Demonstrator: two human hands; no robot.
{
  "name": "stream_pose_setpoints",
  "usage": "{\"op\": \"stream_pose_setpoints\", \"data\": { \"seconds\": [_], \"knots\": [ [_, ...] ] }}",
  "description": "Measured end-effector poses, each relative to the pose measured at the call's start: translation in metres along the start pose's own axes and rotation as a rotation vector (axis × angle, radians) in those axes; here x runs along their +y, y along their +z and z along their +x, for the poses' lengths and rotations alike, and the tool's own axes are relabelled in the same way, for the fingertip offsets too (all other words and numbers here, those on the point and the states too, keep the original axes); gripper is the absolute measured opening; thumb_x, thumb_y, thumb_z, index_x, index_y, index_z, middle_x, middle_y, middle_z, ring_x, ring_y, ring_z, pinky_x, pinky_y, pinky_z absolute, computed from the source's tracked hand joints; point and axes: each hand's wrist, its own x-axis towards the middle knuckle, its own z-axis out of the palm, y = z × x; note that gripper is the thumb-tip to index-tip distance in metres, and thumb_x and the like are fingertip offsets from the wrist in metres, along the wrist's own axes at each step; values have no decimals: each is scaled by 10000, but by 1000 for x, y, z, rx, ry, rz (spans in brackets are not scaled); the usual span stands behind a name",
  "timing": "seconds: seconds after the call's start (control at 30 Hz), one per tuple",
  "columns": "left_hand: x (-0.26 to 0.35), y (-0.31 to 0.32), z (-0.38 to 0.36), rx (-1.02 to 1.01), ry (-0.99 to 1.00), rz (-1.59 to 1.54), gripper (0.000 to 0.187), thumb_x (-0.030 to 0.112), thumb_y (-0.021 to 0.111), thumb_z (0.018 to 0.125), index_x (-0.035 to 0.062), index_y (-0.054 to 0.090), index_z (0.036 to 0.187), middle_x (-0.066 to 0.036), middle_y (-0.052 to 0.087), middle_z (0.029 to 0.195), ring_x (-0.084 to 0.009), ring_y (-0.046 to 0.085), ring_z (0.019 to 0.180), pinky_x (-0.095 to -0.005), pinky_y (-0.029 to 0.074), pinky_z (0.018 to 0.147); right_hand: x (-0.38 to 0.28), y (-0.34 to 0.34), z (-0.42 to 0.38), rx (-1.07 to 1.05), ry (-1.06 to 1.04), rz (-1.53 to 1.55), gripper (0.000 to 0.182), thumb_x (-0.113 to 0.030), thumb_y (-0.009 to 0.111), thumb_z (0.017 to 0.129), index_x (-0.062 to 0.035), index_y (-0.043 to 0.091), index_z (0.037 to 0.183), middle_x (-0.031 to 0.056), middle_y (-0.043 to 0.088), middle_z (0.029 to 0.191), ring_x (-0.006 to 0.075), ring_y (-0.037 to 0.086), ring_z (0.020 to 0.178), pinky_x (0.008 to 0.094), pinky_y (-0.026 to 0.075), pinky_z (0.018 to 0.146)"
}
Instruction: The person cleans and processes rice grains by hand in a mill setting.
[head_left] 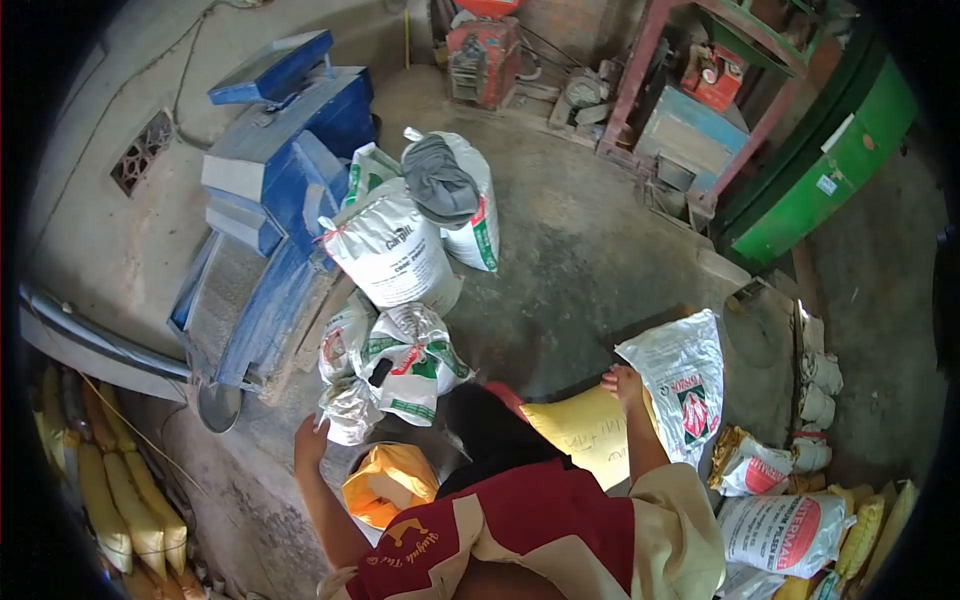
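My left hand (311,440) is raised on the left, beside a crumpled silvery-white bag (352,412), with its fingers apart and nothing visible in them. Below and to its right stands an opened orange-yellow sack (385,470) with pale contents. My right hand (625,385) is at the upper corner of a full yellow sack (580,430) with handwriting on it. Its fingers are curled, and what they grip, if anything, is hidden. Just right of that hand lies a white sack (690,370) with a red emblem.
Full white sacks (390,250) stand ahead, a grey cloth (440,180) on top. A dark phone-like object (380,372) lies on a tied white bag (405,350). A blue machine (280,190) is at left, a green metal panel (830,170) at right. More sacks (780,530) lie lower right.
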Motion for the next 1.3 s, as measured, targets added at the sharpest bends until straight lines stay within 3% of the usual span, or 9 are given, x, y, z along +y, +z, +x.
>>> {"op": "stream_pose_setpoints", "data": {
  "seconds": [0.1, 0.23, 0.37, 0.53, 0.57, 0.63, 0.77, 0.93, 1.3],
  "knots": [
    [73, 0, -16, -28, 169, -253, 531, 300, 613, 779, -5, 455, 1183, -198, 580, 1021, -256, 562, 971, -311, 438, 819, -10, -11, -17, 148, -165, 162, 245, -152, 499, 844, 38, 541, 992, 120, 604, 833, 196, 598, 726, 313, 499, 647],
    [187, 11, 5, -303, 504, -309, 469, 252, 577, 818, -18, 451, 1180, -181, 590, 994, -233, 576, 932, -298, 445, 799, -67, 11, 4, 157, -471, -46, 334, -218, 552, 823, 40, 543, 1037, 136, 607, 942, 180, 587, 850, 283, 453, 777],
    [289, 20, 27, -241, 666, -303, 449, 222, 579, 808, -11, 462, 1174, -185, 586, 1004, -241, 567, 960, -315, 427, 828, -176, 44, -13, 93, -680, -191, 375, -257, 551, 822, 10, 538, 1085, 146, 587, 1032, 207, 561, 961, 300, 420, 832],
    [398, 41, 69, -474, 803, -302, 418, 232, 584, 806, -10, 495, 1134, -161, 584, 1034, -231, 559, 967, -314, 408, 843, -248, 38, 56, -162, -691, -217, 401, -282, 546, 831, 17, 528, 1097, 128, 580, 1052, 188, 522, 1011, 294, 391, 865],
    [417, 51, 85, -463, 818, -257, 411, 235, 590, 802, -7, 505, 1124, -159, 580, 1051, -215, 562, 964, -310, 406, 848, -264, 31, 85, -343, -588, -96, 410, -294, 539, 836, 18, 524, 1102, 119, 574, 1066, 183, 513, 1018, 292, 384, 871],
    [447, 76, 134, -436, 909, -197, 407, 232, 604, 791, -8, 518, 1108, -158, 592, 1026, -213, 566, 963, -304, 403, 853, -286, 12, 154, -300, -482, -101, 405, -290, 526, 846, 15, 519, 1112, 104, 566, 1084, 174, 515, 1001, 293, 386, 865],
    [560, 72, 209, -161, 770, -197, 276, 165, 583, 780, -16, 572, 988, -160, 624, 896, -248, 598, 884, -327, 437, 804, -330, -21, 285, 17, -569, -46, 383, -264, 532, 840, 1, 522, 1117, 131, 544, 1117, 207, 506, 1023, 312, 381, 872],
    [685, 26, 270, 256, 948, -276, 272, 194, 565, 797, -20, 582, 964, -178, 615, 867, -302, 594, 819, -348, 449, 738, -441, -53, 357, 91, -695, -217, 373, -220, 552, 823, -26, 514, 1139, 147, 514, 1158, 234, 494, 1045, 329, 378, 872],
    [845, 78, 395, 76, 863, -279, 328, 232, 587, 776, -12, 579, 994, -178, 617, 878, -291, 604, 795, -327, 461, 717, -612, -59, 540, -5, -924, -148, 370, -163, 540, 832, -67, 485, 1185, 72, 494, 1193, 177, 499, 1026, 285, 405, 829]
  ]
}}
